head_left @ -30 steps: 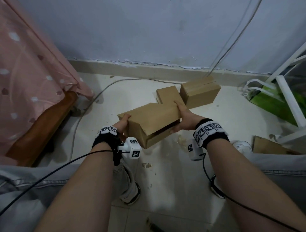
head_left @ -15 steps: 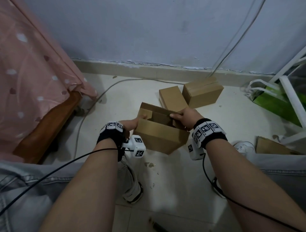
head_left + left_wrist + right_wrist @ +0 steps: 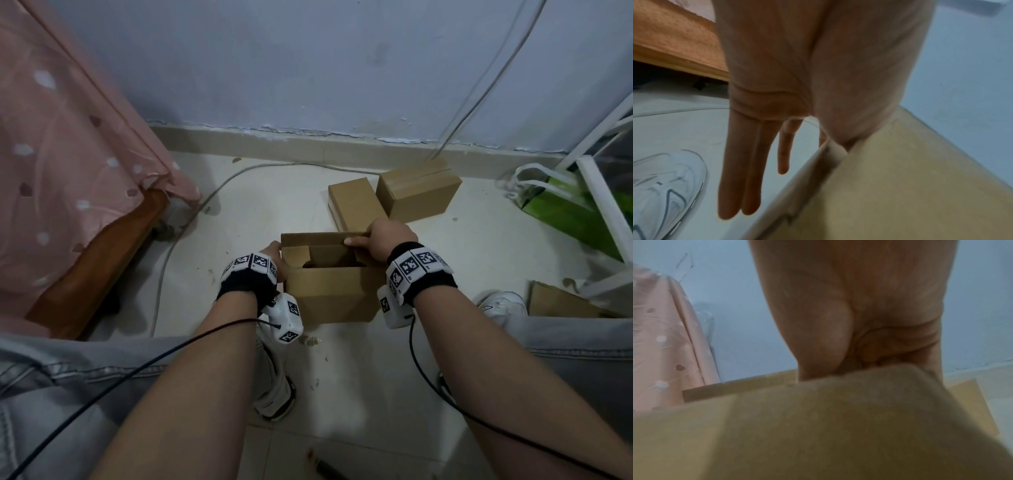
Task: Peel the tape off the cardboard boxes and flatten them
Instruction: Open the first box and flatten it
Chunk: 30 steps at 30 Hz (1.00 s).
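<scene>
Both hands [image 3: 390, 236] on unmarked open box [image 3: 329, 291]

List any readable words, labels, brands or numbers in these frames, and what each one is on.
None can be read.
Wrist bands: black-and-white square marker patterns only, no letters or digits.
White wrist cameras: the same kind of markers, no text.
Open box and the two boxes behind it: plain cardboard, no print visible.
Green bag and shoes: no legible brand.
</scene>
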Motion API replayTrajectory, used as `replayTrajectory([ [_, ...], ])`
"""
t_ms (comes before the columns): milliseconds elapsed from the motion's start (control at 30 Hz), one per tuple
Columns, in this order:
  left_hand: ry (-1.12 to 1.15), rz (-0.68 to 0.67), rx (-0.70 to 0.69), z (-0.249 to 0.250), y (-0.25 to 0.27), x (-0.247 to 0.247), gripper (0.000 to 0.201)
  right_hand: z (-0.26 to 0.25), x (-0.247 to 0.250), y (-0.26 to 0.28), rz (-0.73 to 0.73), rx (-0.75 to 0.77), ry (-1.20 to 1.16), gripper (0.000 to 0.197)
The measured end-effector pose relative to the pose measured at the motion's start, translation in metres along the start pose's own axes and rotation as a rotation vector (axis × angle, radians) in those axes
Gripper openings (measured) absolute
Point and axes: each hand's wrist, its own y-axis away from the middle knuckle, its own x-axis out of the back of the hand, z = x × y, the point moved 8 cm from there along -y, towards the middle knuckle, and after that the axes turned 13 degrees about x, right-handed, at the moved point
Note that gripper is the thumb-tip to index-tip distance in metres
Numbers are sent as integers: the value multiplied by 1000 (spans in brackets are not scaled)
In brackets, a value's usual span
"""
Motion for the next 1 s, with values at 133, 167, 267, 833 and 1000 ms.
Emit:
replayTrajectory([
  [133,62,-17,98,-3,-3,-11,59,-8,-5,0,25,93,-125,55],
  [167,77,-8,96,-3,-6,-14,62,-10,-6,0,18,116,-158,54],
  [267,120,-16,146,-9,-14,-19,57,-14,-8,3,36,119,-322,62],
  [833,294,-215,165,-11,-3,-13,48,12,-46,8,-274,-87,-416,141],
  [1000,304,-173,151,-16,-1,-3,29,23,-51,12,-195,-65,-620,141],
])
